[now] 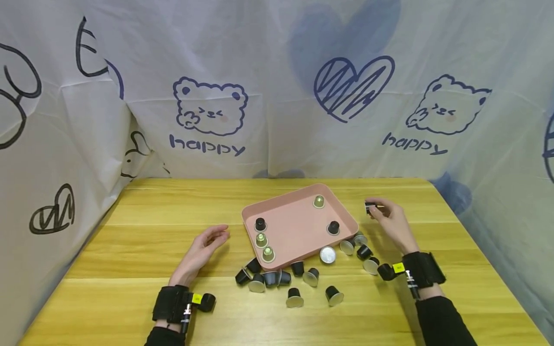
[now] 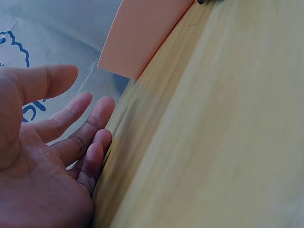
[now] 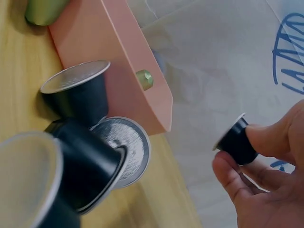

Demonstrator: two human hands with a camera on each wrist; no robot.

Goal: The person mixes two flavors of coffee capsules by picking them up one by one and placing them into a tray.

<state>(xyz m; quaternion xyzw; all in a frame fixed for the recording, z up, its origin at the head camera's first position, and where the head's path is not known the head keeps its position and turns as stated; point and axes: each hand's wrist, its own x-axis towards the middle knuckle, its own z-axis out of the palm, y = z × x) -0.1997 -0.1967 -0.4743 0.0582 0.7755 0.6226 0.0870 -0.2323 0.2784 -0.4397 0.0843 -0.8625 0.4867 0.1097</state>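
Observation:
My right hand (image 1: 391, 222) pinches a black coffee capsule (image 3: 237, 142) between thumb and fingers, off to the right of a pink tray (image 1: 287, 230). The capsule's pale lid faces the tray side in the right wrist view. My left hand (image 1: 201, 251) holds nothing; its fingers are relaxed, left of the tray. Inside the tray stand green capsules (image 1: 319, 201) in the far right corner and along the left side, plus a black capsule (image 1: 260, 224) at the left and another black capsule (image 1: 333, 228) at the right, all with lids down.
Several loose dark capsules (image 1: 294, 298) lie along the tray's near side. A cluster with a black capsule (image 1: 364, 252) sits by its near right corner. One capsule shows its silver lid (image 1: 327, 255) upward. A printed cloth (image 1: 277, 125) hangs behind the wooden table (image 1: 130, 259).

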